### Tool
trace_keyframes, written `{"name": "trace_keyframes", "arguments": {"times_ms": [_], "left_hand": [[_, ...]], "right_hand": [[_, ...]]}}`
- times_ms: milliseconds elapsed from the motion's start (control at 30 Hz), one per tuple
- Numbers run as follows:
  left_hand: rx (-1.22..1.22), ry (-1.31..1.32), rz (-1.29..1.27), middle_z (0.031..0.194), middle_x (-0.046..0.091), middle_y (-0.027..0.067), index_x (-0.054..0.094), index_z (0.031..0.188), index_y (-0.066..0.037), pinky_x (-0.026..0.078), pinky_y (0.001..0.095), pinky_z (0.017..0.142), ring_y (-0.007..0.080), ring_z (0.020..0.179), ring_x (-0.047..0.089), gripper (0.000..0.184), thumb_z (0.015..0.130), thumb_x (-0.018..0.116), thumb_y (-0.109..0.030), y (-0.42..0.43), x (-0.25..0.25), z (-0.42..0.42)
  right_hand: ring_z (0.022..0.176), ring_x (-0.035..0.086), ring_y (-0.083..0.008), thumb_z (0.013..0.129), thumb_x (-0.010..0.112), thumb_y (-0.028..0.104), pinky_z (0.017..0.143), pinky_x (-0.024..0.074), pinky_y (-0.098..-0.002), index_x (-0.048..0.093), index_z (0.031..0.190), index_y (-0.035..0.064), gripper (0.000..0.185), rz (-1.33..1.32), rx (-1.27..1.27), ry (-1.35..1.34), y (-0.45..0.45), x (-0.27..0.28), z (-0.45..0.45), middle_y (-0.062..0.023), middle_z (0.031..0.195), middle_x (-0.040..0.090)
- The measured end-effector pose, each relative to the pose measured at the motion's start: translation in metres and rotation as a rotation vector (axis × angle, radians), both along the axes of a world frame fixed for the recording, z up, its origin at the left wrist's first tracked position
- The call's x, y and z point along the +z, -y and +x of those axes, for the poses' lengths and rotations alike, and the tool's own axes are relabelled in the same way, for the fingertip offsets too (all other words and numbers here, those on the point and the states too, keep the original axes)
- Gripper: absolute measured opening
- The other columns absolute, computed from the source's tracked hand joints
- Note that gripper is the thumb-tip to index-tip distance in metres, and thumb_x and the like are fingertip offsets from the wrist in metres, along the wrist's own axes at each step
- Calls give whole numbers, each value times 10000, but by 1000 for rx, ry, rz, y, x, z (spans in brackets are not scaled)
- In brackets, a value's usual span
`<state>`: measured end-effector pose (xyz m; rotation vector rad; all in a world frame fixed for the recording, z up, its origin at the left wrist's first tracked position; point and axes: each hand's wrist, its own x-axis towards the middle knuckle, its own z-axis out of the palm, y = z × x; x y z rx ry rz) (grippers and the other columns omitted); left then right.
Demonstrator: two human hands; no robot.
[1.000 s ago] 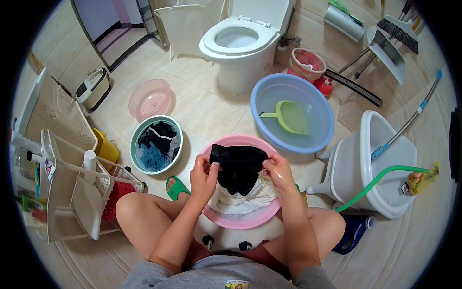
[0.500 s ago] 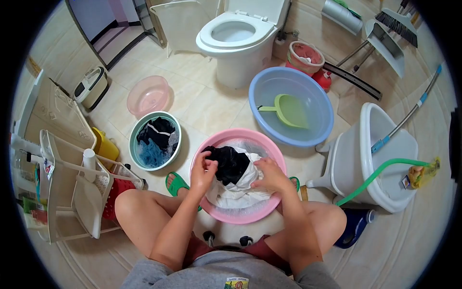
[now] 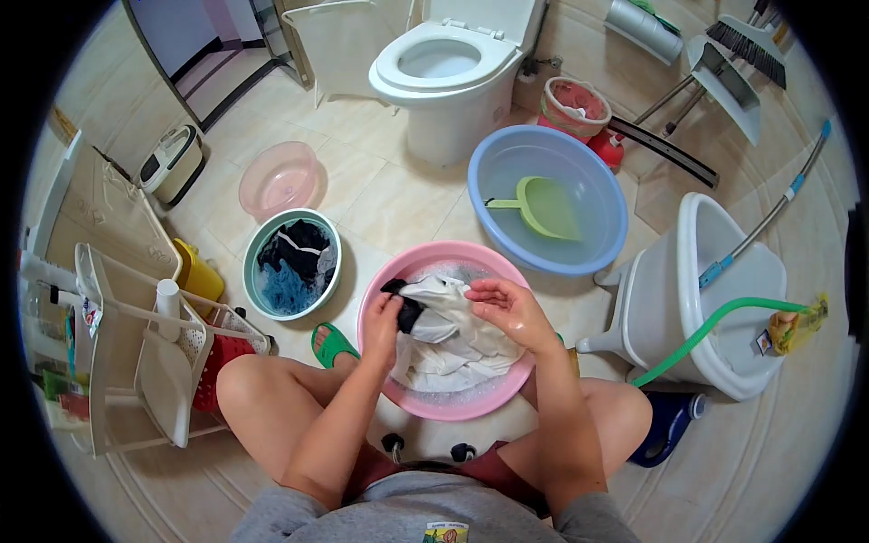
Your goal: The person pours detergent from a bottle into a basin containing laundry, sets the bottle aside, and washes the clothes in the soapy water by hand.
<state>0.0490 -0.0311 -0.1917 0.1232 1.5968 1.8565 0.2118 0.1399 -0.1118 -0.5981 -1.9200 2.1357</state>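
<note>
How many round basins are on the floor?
4: pink basin, nearest, centre; blue basin, farther right; teal basin, left; pale translucent basin, just beyond the teal one.

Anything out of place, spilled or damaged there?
Possibly the black cloth: it is in the pink basin with white cloth, while other dark clothes sit in the pale green basin, so the mix looks slightly odd. I see no clear spill or damage.

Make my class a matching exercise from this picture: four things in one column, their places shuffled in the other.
1. white cloth
2. lime-green scoop
3. fluffy blue cloth
4. green hose

A. in the blue basin
B. crossing the white tub
C. in the foamy pink basin
D. in the mint basin

Pairs: 1-C, 2-A, 3-D, 4-B
</note>
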Motion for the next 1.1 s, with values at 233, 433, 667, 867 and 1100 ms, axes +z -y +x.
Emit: {"name": "trace_keyframes", "arguments": {"times_ms": [233,433,667,867,1100], "left_hand": [[141,283,100,901,597,51,559,1043,-50,503,289,737,152,774,594,182,907,546,-171,-1,12,-7],[-100,-297,-294,676,544,8,607,886,-20,436,269,588,126,624,537,285,877,635,-303,11,-8,0],[-409,-89,-355,840,637,109,623,912,49,476,286,755,171,796,605,612,887,531,-555,2,18,38],[-288,-95,-71,936,609,75,505,1148,11,453,262,745,138,811,557,555,882,597,-468,-8,50,39],[-326,288,42,1067,614,93,453,1236,-27,466,322,874,174,984,589,406,899,599,-202,2,64,17]], "right_hand": [[1035,577,-339,809,654,259,900,440,-413,609,1062,-9,372,788,3,417,15,-72,1,-182,1058,618],[869,618,-256,954,473,249,791,470,-355,599,991,-28,307,161,-242,323,-5,-57,-9,-142,937,647],[984,613,-220,962,468,165,897,479,-336,532,1118,-75,293,-644,-318,-150,23,29,-11,-157,1093,616],[1065,591,-249,956,420,109,946,463,-362,456,1218,-105,340,-740,-232,-456,25,93,10,-188,1157,584],[1086,570,-223,946,433,131,947,425,-343,447,1256,-47,358,-691,-98,-331,29,90,6,-130,1180,580]]}}
